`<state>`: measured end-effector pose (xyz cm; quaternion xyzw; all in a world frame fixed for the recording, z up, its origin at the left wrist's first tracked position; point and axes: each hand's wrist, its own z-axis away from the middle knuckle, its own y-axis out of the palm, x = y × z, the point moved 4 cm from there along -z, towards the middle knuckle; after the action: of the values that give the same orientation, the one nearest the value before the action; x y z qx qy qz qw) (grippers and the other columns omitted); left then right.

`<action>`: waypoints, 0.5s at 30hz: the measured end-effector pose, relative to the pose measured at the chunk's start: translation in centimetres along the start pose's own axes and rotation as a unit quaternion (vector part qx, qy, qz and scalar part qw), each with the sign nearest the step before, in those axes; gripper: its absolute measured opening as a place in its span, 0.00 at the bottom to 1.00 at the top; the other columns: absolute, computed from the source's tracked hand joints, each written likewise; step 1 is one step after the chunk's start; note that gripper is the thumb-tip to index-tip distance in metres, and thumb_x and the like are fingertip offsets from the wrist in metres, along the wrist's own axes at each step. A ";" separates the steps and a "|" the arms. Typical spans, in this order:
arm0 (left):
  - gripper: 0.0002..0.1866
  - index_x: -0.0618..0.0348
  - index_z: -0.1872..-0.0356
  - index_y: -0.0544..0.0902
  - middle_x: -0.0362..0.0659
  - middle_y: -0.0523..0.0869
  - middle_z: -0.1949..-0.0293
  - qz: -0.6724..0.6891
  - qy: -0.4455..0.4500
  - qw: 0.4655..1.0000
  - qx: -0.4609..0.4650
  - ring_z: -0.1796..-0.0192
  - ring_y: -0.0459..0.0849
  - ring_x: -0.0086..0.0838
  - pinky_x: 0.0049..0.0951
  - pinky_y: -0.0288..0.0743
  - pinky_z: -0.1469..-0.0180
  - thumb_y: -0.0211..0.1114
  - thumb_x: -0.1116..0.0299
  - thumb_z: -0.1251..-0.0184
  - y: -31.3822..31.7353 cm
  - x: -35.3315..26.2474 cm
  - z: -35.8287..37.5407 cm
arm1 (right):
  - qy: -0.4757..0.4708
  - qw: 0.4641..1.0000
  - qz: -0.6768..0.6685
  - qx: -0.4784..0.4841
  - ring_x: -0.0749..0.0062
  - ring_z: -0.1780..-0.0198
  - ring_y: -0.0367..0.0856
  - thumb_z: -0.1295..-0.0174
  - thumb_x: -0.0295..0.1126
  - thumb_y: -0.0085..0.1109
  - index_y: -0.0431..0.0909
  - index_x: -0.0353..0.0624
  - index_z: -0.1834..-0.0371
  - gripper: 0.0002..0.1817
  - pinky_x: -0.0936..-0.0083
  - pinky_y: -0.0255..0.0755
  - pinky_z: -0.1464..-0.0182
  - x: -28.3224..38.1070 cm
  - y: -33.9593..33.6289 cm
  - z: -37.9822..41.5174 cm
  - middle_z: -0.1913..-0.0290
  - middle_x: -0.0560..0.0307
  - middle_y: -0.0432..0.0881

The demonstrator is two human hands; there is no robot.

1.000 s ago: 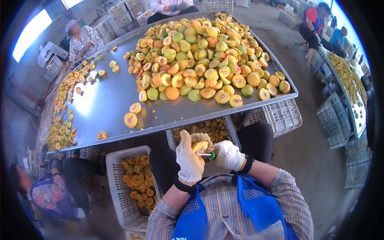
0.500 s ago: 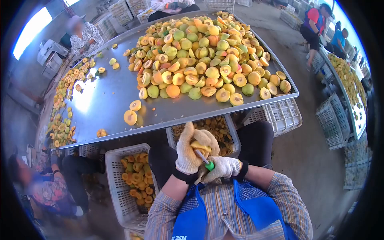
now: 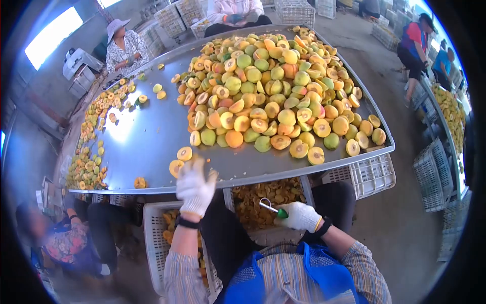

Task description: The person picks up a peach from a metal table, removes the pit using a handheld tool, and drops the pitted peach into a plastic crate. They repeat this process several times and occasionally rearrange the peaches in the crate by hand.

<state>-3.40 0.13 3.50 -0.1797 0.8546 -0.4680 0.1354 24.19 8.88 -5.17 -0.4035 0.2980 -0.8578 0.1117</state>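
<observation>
My left hand (image 3: pixel 195 186), in a white knit glove, reaches over the near edge of the metal table (image 3: pixel 147 152). Its fingers are spread, a little blurred, and nearest to a yellow peach half (image 3: pixel 176 168) that they may touch. Just behind that lies another peach half (image 3: pixel 185 153), cut face up. My right hand (image 3: pixel 300 217), gloved too, is closed around the green handle of a pitting tool (image 3: pixel 269 206) with a looped metal end. Below the tool is a crate of peach scraps (image 3: pixel 266 200). A large pile of peach halves (image 3: pixel 268 96) covers the table's right part.
A white crate (image 3: pixel 154 243) with peach pieces stands by my left leg. Another white crate (image 3: pixel 372 177) sits under the table's right corner. Co-workers sit at the left (image 3: pixel 66 233), far left (image 3: pixel 126 48) and far side (image 3: pixel 235 12). More peaches (image 3: pixel 86 167) line the table's left edge.
My left hand has let go of the peach half it held and moved forward and left to the table. My right hand has moved right, away from it, still holding the tool.
</observation>
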 end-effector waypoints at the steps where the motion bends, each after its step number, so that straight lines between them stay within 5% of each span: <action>1: 0.28 0.51 0.44 0.79 0.49 0.80 0.50 0.002 0.054 0.998 0.022 0.48 0.80 0.46 0.44 0.78 0.50 0.73 0.55 0.46 2.3 -1.4 -2.2 | 0.004 1.000 -0.007 0.000 0.47 0.56 0.86 0.40 0.54 0.61 0.84 0.49 0.50 0.24 0.55 0.79 0.53 0.2 -0.2 0.2 0.61 0.45 0.88; 7: 0.29 0.47 0.42 0.78 0.50 0.77 0.49 -0.002 0.052 0.971 0.233 0.46 0.79 0.48 0.47 0.78 0.49 0.71 0.49 0.43 11.9 -6.9 -9.0 | 0.002 0.999 -0.035 0.016 0.48 0.58 0.87 0.40 0.53 0.62 0.84 0.48 0.48 0.25 0.57 0.79 0.55 0.2 -0.6 0.5 0.61 0.44 0.87; 15: 0.22 0.54 0.53 0.81 0.53 0.82 0.53 -0.036 0.060 0.947 0.314 0.50 0.81 0.47 0.45 0.78 0.46 0.71 0.54 0.45 8.1 -4.6 -5.4 | -0.016 0.999 -0.037 -0.014 0.48 0.57 0.87 0.41 0.54 0.63 0.84 0.47 0.50 0.25 0.57 0.79 0.53 0.6 -0.9 0.9 0.62 0.45 0.87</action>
<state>-2.85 10.18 -0.26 -0.1301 0.6638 -0.7272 0.1168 24.49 9.00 -3.79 -0.4296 0.2934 -0.8503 0.0794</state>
